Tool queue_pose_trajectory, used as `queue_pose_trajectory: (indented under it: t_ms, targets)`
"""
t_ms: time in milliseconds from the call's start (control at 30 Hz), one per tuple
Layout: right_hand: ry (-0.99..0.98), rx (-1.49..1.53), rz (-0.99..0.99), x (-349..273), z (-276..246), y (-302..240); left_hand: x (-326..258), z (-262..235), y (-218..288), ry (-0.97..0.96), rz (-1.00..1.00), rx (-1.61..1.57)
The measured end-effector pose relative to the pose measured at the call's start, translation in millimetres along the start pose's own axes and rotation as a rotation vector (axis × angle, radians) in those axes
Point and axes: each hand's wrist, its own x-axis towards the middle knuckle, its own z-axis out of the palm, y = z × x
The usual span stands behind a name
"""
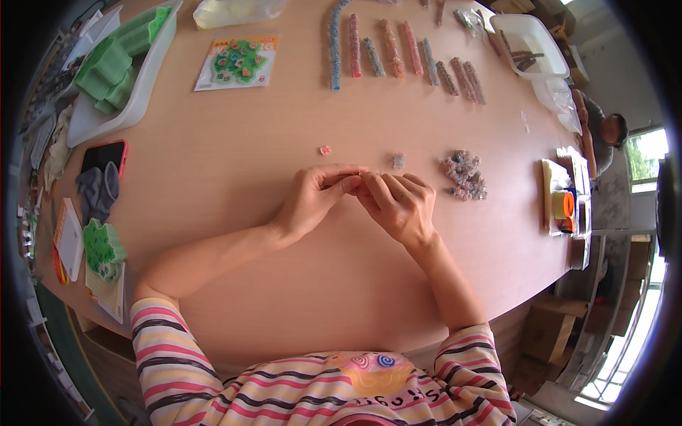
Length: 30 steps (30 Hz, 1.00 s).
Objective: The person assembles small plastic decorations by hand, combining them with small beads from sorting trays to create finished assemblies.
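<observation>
My left hand (316, 197) and my right hand (401, 204) meet over the middle of the table, fingertips pinched together. A tiny reddish bit shows between them; the fingers hide most of it, so its kind cannot be made out. Just beyond my left hand lies a small red-and-clear piece (325, 150). Past my right knuckles is a small clear, greyish piece (398, 161). To the right of that hand sits a loose heap of small clear pieces with coloured specks (465, 174).
Long sleeves of stacked pieces (355, 46) line the far side. A card with a green tree shape (238, 62) lies far left, near a white tray (153, 89) of green forms. At right are a white tub (529, 46) and an orange tape roll (563, 205). A person (604, 135) is beyond.
</observation>
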Motion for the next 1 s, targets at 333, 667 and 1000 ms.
queue_pose_trajectory:
  t_ms: [333,667,1000]
  targets:
    - [0.109,0.296,0.149,6.4,-1.8,0.1,-1.2,3.7,-6.1,0.074,0.064,-0.109]
    - [-0.188,0.938,0.664,5.7,-22.4,6.3,-3.0,3.0,-4.3,0.028,-0.006,-0.294]
    - [-0.156,0.912,0.533,2.5,-25.3,7.8,2.8,-6.3,-3.8,-0.081,-0.011,-0.301]
